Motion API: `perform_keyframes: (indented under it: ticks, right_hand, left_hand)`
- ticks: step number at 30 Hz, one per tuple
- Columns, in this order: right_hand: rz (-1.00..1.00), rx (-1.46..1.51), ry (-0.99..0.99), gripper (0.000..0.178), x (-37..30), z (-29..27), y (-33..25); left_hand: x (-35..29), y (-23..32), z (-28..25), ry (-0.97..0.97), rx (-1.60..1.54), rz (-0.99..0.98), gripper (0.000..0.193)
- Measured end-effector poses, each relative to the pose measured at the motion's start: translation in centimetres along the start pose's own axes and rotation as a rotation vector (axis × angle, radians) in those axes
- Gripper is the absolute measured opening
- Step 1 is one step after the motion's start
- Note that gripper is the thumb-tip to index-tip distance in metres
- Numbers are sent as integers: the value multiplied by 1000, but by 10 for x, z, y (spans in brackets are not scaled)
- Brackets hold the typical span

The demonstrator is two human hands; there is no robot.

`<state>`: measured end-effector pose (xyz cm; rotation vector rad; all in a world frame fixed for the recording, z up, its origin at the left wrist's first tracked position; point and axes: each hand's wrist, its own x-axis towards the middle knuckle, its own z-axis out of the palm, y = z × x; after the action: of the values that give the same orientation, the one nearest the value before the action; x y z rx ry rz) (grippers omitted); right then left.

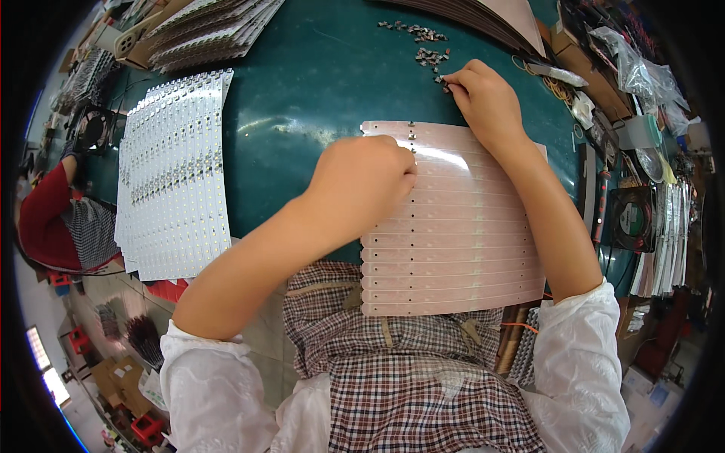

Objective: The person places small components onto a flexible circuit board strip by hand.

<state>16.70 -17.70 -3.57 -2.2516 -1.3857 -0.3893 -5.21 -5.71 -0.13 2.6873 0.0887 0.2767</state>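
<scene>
My curled left hand (368, 180) hides its fingertips over the pink board (468, 249), so any grip is unclear; my right hand (487, 102) narrows at tiny metal pieces (431, 57), perhaps holding one, I can't tell. The board overhangs the shiny green table (302, 90).

A white fabric top (300, 408) with loose, faintly textured sleeves (215, 385) gathered near the elbows shows beside a brown-and-white checked cloth apron (423, 419) bearing a pale patch (449, 384).

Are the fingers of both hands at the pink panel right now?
No, only the left hand is at the pink panel; the right hand's fingertips are at the small parts beyond it.
</scene>
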Motion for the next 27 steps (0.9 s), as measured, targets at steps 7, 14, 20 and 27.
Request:
perform_keyframes:
  ticks: [7,14,20,27]
  right_hand:
    - [166,177,-78,11,1,-11,2]
    - [-84,32,-30,9,2,-8,7]
    - [27,149,-39,11,0,-6,10]
    - [565,739,-106,17,-3,-28,18]
  left_hand:
    - [46,-30,-26,73,-187,-108,18]
    - [109,-41,15,115,-99,-83,17]
    - [125,-48,40,225,46,-11,15]
    - [124,-44,36,265,120,-76,17]
